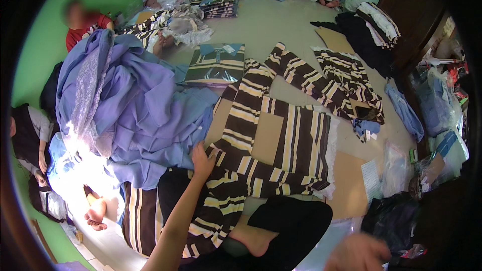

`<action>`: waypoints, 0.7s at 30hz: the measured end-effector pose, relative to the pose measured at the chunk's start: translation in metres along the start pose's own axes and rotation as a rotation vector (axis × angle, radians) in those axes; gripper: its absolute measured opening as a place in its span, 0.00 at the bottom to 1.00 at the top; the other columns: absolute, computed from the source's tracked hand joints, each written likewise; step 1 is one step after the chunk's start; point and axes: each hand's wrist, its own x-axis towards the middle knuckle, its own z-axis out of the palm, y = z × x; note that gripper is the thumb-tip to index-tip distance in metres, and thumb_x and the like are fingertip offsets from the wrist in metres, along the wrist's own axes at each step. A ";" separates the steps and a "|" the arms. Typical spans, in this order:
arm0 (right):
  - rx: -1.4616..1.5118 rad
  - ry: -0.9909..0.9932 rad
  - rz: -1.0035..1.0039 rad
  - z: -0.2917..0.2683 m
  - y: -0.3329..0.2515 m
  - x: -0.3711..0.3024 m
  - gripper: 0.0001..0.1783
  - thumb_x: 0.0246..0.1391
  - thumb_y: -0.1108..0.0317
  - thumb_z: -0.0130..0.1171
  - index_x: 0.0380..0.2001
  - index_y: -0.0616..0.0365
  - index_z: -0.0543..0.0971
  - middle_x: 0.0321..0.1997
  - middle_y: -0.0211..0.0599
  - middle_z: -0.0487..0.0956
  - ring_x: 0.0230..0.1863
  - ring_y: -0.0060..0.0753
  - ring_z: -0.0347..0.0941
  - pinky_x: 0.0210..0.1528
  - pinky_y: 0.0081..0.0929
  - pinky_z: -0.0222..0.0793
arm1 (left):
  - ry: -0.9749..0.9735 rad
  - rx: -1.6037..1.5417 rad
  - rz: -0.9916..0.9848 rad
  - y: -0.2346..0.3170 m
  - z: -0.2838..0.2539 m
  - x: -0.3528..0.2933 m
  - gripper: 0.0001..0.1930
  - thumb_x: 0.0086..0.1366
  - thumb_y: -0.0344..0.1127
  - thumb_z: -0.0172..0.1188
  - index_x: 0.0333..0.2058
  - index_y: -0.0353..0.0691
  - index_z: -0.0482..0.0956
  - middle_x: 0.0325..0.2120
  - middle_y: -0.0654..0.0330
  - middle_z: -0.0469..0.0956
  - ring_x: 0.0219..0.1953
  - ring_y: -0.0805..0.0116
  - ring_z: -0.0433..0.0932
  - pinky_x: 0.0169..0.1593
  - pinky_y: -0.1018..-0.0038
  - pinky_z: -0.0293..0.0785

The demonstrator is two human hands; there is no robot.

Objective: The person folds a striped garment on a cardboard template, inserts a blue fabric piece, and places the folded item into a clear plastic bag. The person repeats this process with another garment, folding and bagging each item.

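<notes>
A dark brown garment with cream and yellow stripes (301,143) is spread on the floor before me, with a tan cardboard sheet (268,139) on it. One striped sleeve (243,120) runs across beside the cardboard; another stretches to the far right. My left hand (202,161) is at the garment's left edge, its fingers closed on the striped cloth beside the blue fabric. Low at the right, my right hand (359,253) is raised and smeared by motion, apart from the garment. A large heap of blue-violet fabric (140,100) with lace trim lies to the left.
A folded striped garment in clear plastic (216,65) lies beyond. Right of it are another striped garment (349,78) with a dark phone-like object (365,113), a cardboard sheet (349,185) and a black plastic bag (391,221). Several people sit along the left and far walls.
</notes>
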 end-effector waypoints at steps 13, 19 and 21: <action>0.286 -0.879 1.266 0.053 0.205 -0.193 0.14 0.40 0.64 0.61 0.28 0.61 0.74 0.29 0.44 0.75 0.33 0.38 0.72 0.35 0.34 0.66 | -0.159 0.100 0.083 -0.012 0.001 0.032 0.11 0.51 0.36 0.56 0.27 0.33 0.70 0.27 0.49 0.69 0.33 0.50 0.68 0.37 0.62 0.65; -0.063 -1.442 1.114 0.066 0.283 -0.176 0.26 0.27 0.50 0.68 0.29 0.56 0.77 0.27 0.37 0.76 0.29 0.34 0.72 0.33 0.29 0.67 | -0.292 -0.013 0.022 -0.016 -0.009 0.043 0.12 0.48 0.36 0.58 0.30 0.35 0.72 0.27 0.50 0.71 0.33 0.51 0.70 0.37 0.65 0.66; -0.413 -1.626 0.698 0.109 0.314 -0.145 0.21 0.30 0.51 0.63 0.27 0.53 0.77 0.27 0.43 0.76 0.30 0.44 0.73 0.33 0.35 0.67 | -0.291 -0.137 -0.049 -0.016 -0.010 0.046 0.13 0.45 0.34 0.58 0.31 0.36 0.73 0.26 0.52 0.71 0.33 0.53 0.71 0.36 0.67 0.67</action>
